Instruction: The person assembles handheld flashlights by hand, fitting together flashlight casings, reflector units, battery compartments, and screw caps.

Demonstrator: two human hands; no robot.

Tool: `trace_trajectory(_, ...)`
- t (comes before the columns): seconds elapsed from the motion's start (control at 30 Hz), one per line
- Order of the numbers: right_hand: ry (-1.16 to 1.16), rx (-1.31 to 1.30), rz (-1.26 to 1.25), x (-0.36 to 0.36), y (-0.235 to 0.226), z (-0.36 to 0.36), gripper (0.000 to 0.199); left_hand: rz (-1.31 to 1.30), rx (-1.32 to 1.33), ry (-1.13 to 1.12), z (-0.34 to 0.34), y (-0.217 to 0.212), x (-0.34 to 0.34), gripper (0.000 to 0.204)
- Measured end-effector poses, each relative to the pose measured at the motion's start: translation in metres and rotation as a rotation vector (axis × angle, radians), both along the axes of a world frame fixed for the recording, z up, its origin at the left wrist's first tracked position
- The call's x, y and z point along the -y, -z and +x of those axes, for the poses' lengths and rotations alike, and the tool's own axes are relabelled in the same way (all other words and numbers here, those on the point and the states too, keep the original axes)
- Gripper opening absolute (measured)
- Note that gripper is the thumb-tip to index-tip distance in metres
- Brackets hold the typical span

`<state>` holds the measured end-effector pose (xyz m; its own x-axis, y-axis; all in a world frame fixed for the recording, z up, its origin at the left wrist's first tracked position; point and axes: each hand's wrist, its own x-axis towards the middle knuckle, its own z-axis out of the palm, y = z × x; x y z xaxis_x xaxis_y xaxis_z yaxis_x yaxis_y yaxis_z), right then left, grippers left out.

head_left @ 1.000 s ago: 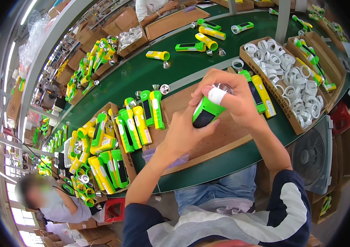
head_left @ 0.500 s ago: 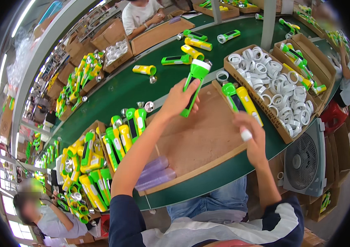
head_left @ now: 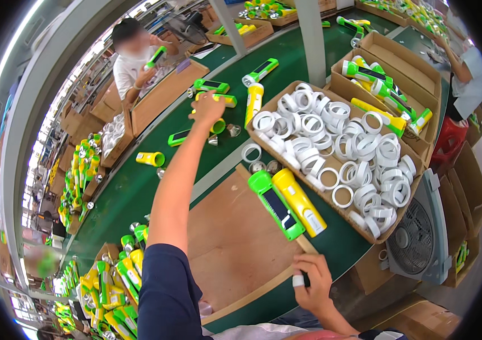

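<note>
My left hand point(head_left: 208, 109) reaches far over the green belt, its fingers curled around a yellow flashlight point(head_left: 228, 101). Just beyond lies a green flashlight point(head_left: 211, 85); a yellow one with a pale head point(head_left: 254, 103) is to its right. Close to me, my right hand point(head_left: 313, 283) hovers at or rests on the wooden board's point(head_left: 235, 226) front corner. Its fingers are loosely bent, the thumb stands apart, and nothing shows between them; a white wrap covers one digit. A green flashlight point(head_left: 276, 205) and a yellow flashlight point(head_left: 299, 202) lie side by side at the board's right edge.
A carton of white rings point(head_left: 331, 136) stands at right, beside a carton of flashlights point(head_left: 385, 90). One loose ring point(head_left: 251, 152) lies near the board. Piled flashlights point(head_left: 111, 289) are at lower left. A metal post point(head_left: 310, 45) rises behind; a person point(head_left: 133, 62) sits across the belt.
The green flashlight with the white ring has left my left hand, which has stretched farther out to a yellow one. My right hand has dropped to the board's front corner. The view has shifted.
</note>
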<state>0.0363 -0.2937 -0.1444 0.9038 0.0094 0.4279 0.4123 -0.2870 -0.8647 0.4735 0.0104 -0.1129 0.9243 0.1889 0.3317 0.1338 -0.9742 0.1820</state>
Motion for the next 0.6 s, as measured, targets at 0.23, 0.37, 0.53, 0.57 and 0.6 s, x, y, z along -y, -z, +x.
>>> trace_trajectory(0.23,0.024,-0.097,-0.005,0.001,0.001,0.010,0.020,-0.100,-0.228,-0.061,0.086,0.013,-0.001,0.080)
trace_trajectory(0.37,0.063,-0.095,-0.031,0.002,-0.010,0.011,0.014,-0.079,-0.416,-0.249,0.127,0.012,0.016,0.081)
trace_trajectory(0.53,0.076,-0.112,-0.035,0.000,-0.009,0.013,0.017,-0.090,-0.302,-0.353,0.118,0.010,0.060,0.065)
trace_trajectory(0.57,0.059,-0.099,-0.027,0.002,-0.012,0.013,0.017,-0.086,-0.286,-0.370,0.123,0.008,0.040,0.065)
trace_trajectory(0.6,0.007,-0.108,-0.019,0.004,-0.013,0.013,0.019,0.042,-0.256,-0.317,0.124,0.009,0.015,0.055)
